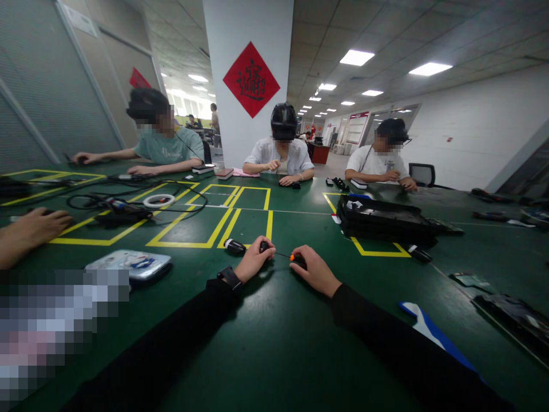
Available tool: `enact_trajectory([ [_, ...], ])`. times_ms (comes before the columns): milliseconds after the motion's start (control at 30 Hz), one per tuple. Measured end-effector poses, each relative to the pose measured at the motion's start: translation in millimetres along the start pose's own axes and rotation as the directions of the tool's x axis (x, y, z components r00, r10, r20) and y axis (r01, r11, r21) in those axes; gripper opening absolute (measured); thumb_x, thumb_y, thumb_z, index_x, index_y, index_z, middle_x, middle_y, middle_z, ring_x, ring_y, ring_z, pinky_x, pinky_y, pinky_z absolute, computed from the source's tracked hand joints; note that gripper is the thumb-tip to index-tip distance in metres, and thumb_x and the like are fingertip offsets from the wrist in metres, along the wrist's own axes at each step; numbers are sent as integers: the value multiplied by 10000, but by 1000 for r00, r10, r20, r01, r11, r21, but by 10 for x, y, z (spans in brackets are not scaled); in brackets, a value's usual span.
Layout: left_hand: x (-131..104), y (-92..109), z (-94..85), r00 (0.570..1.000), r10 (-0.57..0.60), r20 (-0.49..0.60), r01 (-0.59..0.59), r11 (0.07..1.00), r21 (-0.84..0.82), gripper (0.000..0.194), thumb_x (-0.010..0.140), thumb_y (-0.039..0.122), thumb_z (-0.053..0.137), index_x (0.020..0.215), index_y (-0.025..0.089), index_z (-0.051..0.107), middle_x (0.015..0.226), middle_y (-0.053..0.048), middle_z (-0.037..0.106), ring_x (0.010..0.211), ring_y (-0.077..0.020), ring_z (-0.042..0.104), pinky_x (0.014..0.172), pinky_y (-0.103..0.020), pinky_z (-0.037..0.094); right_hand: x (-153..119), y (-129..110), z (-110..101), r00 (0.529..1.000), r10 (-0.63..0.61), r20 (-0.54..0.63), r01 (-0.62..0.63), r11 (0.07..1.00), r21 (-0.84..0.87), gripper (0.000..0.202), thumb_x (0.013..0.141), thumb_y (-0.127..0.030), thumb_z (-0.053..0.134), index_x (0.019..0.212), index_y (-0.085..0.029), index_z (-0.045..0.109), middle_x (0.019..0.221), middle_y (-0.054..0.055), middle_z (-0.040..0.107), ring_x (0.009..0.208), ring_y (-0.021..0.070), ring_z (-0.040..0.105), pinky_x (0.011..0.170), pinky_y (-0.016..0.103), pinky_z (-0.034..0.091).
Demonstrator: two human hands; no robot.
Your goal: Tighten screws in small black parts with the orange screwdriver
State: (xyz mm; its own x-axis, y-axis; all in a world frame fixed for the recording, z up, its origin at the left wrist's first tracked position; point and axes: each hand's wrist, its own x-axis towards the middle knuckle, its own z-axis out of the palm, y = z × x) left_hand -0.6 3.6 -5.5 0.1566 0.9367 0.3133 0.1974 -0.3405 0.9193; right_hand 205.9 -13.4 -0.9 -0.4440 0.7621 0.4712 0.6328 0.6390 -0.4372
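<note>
My left hand (254, 263) rests on the green table (274, 332) with its fingers closed around a small black part (264, 246). My right hand (315, 269) grips a screwdriver with an orange and black handle (295, 259). Its thin shaft runs left to the black part. A second small black piece with a white end (234, 246) lies just left of my left hand. Both arms wear black sleeves, and a black watch (230, 277) sits on my left wrist.
A black laptop-like device (386, 220) lies at right. Cables and a white tape roll (158, 200) lie at left, a flat packet (128, 264) nearer me. Another person's hand (30, 229) rests at far left. Three people sit across the table.
</note>
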Motion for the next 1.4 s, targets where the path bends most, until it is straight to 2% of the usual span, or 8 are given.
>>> enact_trajectory([
  [167,5,-15,-3,1000,-1,-10,1,1000,-3,197,735,342,511,853,189,477,643,42,523,602,-98,519,615,-228,394,14,-5,7,1000,4,20,-4,999,-38,201,872,-215,353,876,-167,549,882,60,526,866,160,474,804,306,369],
  [367,2,-13,-3,1000,-20,-10,20,1000,-14,218,731,366,517,848,187,475,668,35,530,602,-100,525,604,-229,399,5,19,3,1000,15,-21,-15,1000,27,164,812,-250,490,955,-175,522,920,55,526,863,159,480,778,292,383],
  [567,-6,10,6,1000,-15,-10,15,1000,1,226,730,375,515,852,189,476,678,35,533,612,-103,531,611,-233,405,17,27,18,999,32,0,-32,999,16,212,875,-220,340,885,-175,547,866,48,540,848,151,483,793,296,372],
  [667,-4,11,5,1000,-22,-10,22,1000,13,223,732,376,512,849,191,472,673,37,532,606,-102,528,612,-233,405,11,30,18,1000,26,-10,-25,999,31,134,826,-211,438,919,-175,529,892,49,529,843,152,482,776,293,382],
  [800,-2,18,4,1000,-21,-12,21,999,33,213,733,366,510,848,192,472,666,40,532,601,-100,521,621,-234,405,-10,-2,10,1000,22,-14,-21,999,35,238,766,-236,530,993,-176,491,936,54,517,846,156,485,765,293,390],
  [1033,-2,14,4,1000,-19,-7,19,1000,22,213,736,371,507,849,196,466,679,41,532,615,-101,532,633,-235,412,9,-1,10,999,49,-18,-50,998,-35,169,844,-195,364,860,-166,531,884,55,524,863,155,476,798,297,372],
  [1267,-12,34,-1,1000,-31,-4,31,999,9,217,742,379,495,853,194,466,657,39,527,611,-104,531,623,-238,408,-9,5,16,998,62,-24,-62,998,17,217,772,-230,505,977,-167,477,915,50,517,826,151,480,752,283,389],
  [1400,-18,60,1,999,-33,-4,33,999,6,220,738,383,495,848,194,469,665,38,525,608,-103,525,624,-242,407,2,7,18,998,65,-25,-65,998,-2,149,810,-215,440,932,-162,506,901,57,519,854,158,475,780,295,379],
])
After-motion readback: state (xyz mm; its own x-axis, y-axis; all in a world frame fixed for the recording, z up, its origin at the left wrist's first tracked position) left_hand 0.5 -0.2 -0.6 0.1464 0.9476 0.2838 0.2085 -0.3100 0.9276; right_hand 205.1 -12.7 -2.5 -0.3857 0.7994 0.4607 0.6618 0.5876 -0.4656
